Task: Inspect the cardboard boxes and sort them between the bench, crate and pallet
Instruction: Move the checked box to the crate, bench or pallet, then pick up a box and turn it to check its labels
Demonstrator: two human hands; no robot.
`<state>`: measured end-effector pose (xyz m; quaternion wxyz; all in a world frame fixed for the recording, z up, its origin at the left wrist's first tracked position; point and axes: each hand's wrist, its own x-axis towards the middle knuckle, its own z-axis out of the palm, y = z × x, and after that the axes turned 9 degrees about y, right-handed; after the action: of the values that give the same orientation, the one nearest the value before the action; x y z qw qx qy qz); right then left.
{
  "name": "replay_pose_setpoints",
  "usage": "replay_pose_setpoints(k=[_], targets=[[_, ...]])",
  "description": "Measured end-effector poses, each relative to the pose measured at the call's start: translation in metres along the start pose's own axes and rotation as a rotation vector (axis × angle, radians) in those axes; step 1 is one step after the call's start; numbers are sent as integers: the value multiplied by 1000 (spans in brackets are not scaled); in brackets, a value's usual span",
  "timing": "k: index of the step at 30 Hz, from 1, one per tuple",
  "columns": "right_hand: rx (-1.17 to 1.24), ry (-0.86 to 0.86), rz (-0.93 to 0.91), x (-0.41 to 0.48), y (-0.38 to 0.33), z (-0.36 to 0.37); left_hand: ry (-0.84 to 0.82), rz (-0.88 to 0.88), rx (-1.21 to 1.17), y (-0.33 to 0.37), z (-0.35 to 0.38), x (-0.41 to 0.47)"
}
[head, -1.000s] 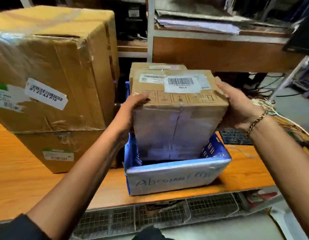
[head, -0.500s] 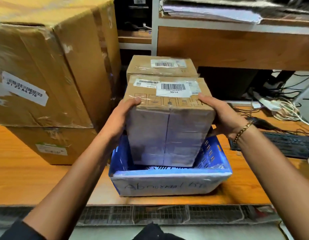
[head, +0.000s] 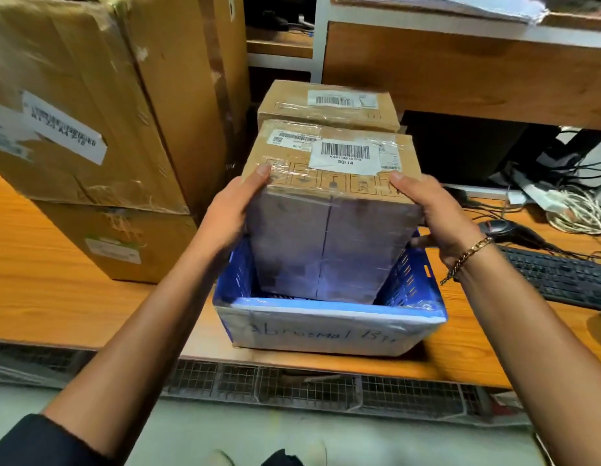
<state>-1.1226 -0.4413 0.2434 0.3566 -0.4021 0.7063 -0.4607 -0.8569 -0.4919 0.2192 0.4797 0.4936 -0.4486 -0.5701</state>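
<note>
Though the box (head: 326,247) is taped, its label (head: 346,156) reads — 50/14.

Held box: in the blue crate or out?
Partly in: the box reaches below the crate rim; left hand and right hand grip its top.

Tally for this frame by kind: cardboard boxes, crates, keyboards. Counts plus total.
Cardboard boxes: 4 (held box, small box behind it, large box at left, lower box beneath that)
Blue crate: 1
Keyboard: 1
Total: 6
</note>
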Motion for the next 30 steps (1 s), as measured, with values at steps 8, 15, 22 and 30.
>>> replay_pose_setpoints(k=[8,15,22,30], targets=[[-338,306,-968,-78,-21,52,105,280,301,-12,-88,-57],[-237,-44,-1109,-167,-35,223,332,284,669,-24,-257,-166],[-509,-569,-927,-249,-35,430,695,121,956,-53,-469,-298],[-625,-996,-1011,-347,-22,647,1127,-240,785,-110,-624,-431]])
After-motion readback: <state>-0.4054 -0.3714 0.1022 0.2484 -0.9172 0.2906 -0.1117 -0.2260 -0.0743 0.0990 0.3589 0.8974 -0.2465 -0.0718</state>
